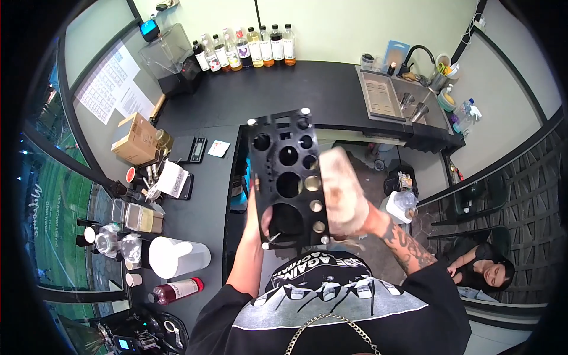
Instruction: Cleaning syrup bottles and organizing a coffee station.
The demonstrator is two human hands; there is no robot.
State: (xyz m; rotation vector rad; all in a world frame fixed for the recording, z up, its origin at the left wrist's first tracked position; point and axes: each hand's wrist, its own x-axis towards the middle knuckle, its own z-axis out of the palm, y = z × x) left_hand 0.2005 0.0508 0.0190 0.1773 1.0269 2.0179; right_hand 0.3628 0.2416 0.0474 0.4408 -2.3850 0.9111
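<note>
In front of my chest a black rack (274, 174) with round holes of several sizes and small white feet at its corners is held up and tilted. My left hand (254, 204) grips its left side, with most of the fingers hidden behind it. Against the rack's right edge is a pale, brown-stained cloth (343, 189), smeared by motion. My right hand (368, 218) holds this cloth, which covers most of the fingers. The tattooed right forearm reaches in from the lower right.
A black counter (266, 94) runs along the back and left. Several bottles (242, 48) line the back wall. A sink (426, 109) lies far right. On the left stand a white pitcher (177, 257), a red bottle (176, 290) and a scale (197, 149). A person (482, 266) sits right.
</note>
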